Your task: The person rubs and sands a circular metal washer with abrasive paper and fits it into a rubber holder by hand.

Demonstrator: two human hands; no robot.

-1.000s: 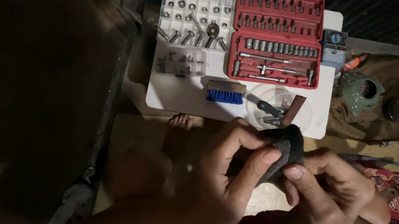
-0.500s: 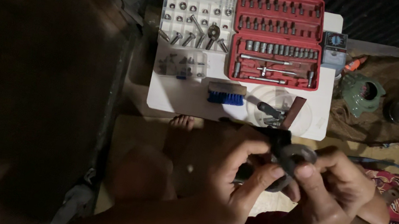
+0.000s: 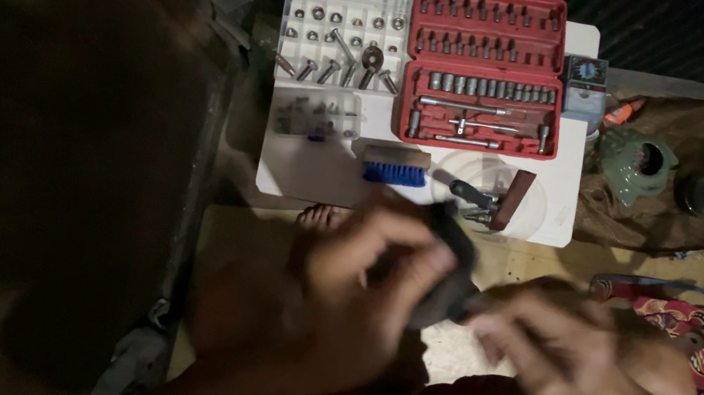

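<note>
both hands raised together over the near edge of the white board [image 3: 308, 176], blurred. left hand [image 3: 355, 293] curled around a dark, rounded part [image 3: 446, 275], fingers wrapped over its top and side, clamped on it. right hand [image 3: 555, 351] pressed against the same dark part from the right, fingertips pinched at its lower edge; too blurred to tell what else, if anything, sits between those fingers. dark part held in the air, just in front of the board's near edge, touching nothing but the hands.

on the board: open red socket case [image 3: 486, 68] at the far right corner, rows of sockets and a ratchet inside. white tray of bolts and nuts [image 3: 340, 38] at the far left, touching the case's side. small clear box [image 3: 316, 114] of bits below the tray. blue-bristled brush [image 3: 395, 165] near the middle of the near edge. clear round dish [image 3: 470, 174] with dark tools in it toward the near right corner. green pot [image 3: 634, 164] on the floor right of the board, well apart from the hands.
</note>
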